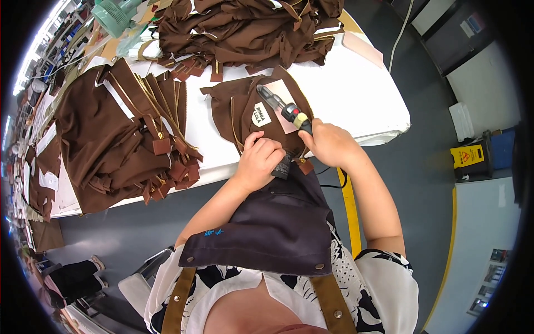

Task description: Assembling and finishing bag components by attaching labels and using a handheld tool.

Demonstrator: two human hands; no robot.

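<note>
A brown fabric bag (222, 106) with gold zippers lies on the white table (372, 106) in front of me. It bears a white label patch (260, 114), and a pale pink sheet (285, 89) lies over its right part. My right hand (334, 146) grips the handle of a slim heat gun (289, 113), black with a yellow band; its metal nozzle points to the far left, above the sheet and bag. At the bag's near edge, my left hand (260, 161) is closed with curled fingers on the fabric. A black tag (282, 168) hangs beside that hand.
Brown bags with zippers and leather pulls form a stack (100, 139) on the left and a larger heap (239, 33) at the back. A green fan (114, 15) stands far left. Rightward on the floor is a yellow sign (467, 156). Another person's legs (78, 278) show lower left.
</note>
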